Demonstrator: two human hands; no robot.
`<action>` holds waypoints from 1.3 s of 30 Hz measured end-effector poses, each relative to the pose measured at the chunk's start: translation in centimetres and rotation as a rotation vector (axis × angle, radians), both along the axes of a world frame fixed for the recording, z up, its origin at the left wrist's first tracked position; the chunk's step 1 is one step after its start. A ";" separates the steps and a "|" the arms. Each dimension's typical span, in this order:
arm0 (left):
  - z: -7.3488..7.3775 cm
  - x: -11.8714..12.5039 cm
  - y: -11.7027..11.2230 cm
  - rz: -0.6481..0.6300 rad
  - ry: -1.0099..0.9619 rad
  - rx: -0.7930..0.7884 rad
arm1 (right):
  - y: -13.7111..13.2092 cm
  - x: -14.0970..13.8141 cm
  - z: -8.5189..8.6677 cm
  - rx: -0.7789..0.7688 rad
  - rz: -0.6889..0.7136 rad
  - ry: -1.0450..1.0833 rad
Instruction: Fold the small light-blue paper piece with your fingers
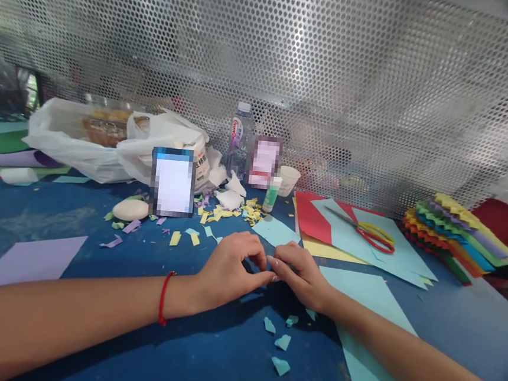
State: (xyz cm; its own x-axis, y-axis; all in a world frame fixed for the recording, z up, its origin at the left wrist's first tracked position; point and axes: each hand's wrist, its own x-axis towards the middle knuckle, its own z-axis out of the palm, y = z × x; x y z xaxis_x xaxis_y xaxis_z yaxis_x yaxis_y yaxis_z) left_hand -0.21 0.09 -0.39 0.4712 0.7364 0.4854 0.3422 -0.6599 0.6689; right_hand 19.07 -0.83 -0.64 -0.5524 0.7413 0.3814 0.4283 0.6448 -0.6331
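Your curled left hand (224,271) and right hand (300,276) meet fingertip to fingertip, both half closed above the dark blue tabletop (204,352); anything pinched between them is too hidden to make out. Small torn pale-blue paper scraps (282,342) lie just nearer you, and a large pale-blue paper sheet (369,322) runs to the right under your right wrist. Far off stands a clear plastic water bottle (240,142), its purple-and-white label perhaps reading "Ganten".
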 end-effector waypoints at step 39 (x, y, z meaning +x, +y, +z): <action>0.3 -0.2 0.7 -0.084 0.066 0.033 | 0.6 0.3 0.3 0.105 0.117 -0.025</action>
